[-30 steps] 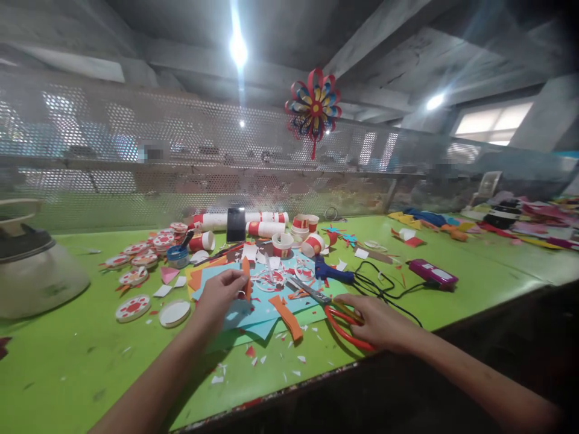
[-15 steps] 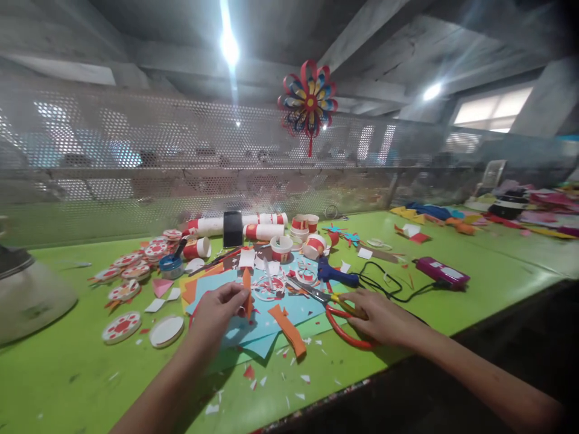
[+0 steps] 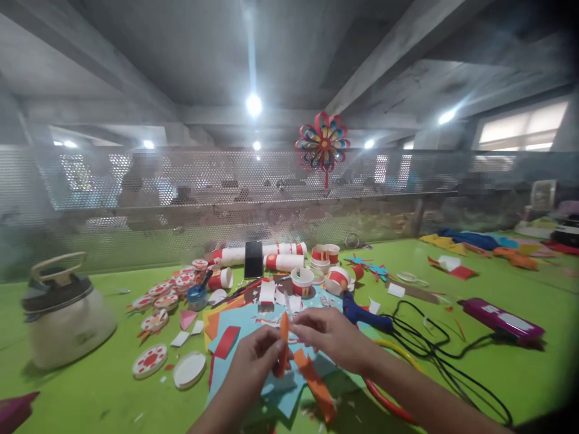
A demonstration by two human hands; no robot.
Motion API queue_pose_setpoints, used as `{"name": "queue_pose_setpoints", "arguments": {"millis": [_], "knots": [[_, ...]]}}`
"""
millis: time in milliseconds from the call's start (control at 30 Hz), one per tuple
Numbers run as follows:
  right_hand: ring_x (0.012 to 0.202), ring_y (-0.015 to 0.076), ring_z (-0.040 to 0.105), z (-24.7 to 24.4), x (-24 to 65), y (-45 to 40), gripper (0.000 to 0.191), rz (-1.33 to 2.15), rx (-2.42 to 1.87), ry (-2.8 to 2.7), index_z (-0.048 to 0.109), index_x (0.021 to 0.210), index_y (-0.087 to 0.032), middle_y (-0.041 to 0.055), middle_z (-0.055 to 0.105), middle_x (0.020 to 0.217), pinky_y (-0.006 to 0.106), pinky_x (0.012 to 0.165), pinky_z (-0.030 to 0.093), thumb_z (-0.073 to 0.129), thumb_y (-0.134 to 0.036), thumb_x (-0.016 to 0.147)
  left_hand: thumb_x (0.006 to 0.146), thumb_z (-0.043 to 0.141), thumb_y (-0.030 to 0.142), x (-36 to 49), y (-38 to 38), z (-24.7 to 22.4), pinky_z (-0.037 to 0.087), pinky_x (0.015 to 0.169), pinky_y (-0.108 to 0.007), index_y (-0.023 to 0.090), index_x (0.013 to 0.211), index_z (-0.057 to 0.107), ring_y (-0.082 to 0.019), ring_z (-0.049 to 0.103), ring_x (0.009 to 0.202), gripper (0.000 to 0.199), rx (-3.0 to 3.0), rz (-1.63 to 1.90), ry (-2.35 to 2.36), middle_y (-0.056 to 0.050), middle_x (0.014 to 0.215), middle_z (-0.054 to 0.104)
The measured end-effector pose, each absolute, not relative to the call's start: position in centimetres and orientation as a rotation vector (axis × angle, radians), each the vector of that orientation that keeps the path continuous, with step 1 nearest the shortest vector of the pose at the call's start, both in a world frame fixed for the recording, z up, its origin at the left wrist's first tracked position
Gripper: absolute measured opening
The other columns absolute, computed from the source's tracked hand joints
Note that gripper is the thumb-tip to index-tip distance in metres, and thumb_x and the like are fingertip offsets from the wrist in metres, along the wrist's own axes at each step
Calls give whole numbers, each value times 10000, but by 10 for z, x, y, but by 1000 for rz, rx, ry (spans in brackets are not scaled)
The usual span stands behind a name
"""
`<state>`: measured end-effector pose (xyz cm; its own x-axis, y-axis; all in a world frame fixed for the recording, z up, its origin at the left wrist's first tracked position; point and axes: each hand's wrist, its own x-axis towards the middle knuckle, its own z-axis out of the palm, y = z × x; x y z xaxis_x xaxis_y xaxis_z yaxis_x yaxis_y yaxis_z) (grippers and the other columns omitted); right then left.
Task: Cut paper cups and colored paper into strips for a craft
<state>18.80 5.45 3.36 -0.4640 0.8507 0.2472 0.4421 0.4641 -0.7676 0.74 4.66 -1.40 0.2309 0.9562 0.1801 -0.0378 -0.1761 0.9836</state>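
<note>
An orange paper piece (image 3: pixel 284 343) stands upright between the fingers of my left hand (image 3: pixel 261 357). My right hand (image 3: pixel 326 335) has come up against its right side, fingers bent close to the paper; whether they grip it is hard to tell. Under both hands lie blue paper sheets (image 3: pixel 235 367). Another orange strip (image 3: pixel 315 386) lies just below my right hand. Scissors with a red (image 3: pixel 389 402) and yellow handle lie partly hidden beneath my right forearm. A red paper piece (image 3: pixel 227 342) rests left of my left hand.
Paper cups (image 3: pixel 302 281), white-and-red rolls (image 3: pixel 284 262) and a phone (image 3: pixel 253 259) sit behind. Decorated discs (image 3: pixel 150 360) and a kettle-like container (image 3: pixel 67 319) are left. A blue glue gun (image 3: pixel 366 314), black cables and a purple device (image 3: pixel 503 319) lie right. A mesh partition (image 3: pixel 203 181) stands behind the table.
My right hand has let go of the scissors and moved left to the orange paper in my left hand. The view has tilted up and shifted left.
</note>
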Motion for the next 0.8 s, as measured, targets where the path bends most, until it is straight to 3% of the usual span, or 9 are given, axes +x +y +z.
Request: {"name": "queue_pose_setpoints", "arguments": {"millis": [133,433,800], "knots": [[558,97,551,25,166,71,229,979,-1019,-1996,609,721,-140,-49,568,610,236,545,452,587,-307,876,644,690,589,13,43,-15,365,465,-250,170,661,590,-120,478,420,432,1442,1172,848,-17,511,587],[438,55,503,15,163,86,239,1189,-967,-1948,576,688,-132,-89,527,553,192,451,442,597,-255,893,577,734,589,13,46,-19,363,463,-250,167,613,603,-120,467,435,443,1382,1152,889,-2,486,536],[425,60,482,19,172,89,311,1307,-866,-1755,592,765,-141,-75,534,571,207,449,416,522,-402,920,588,748,544,8,50,-28,348,441,-234,165,588,577,-98,423,414,416,1298,1156,866,26,465,476]]}}
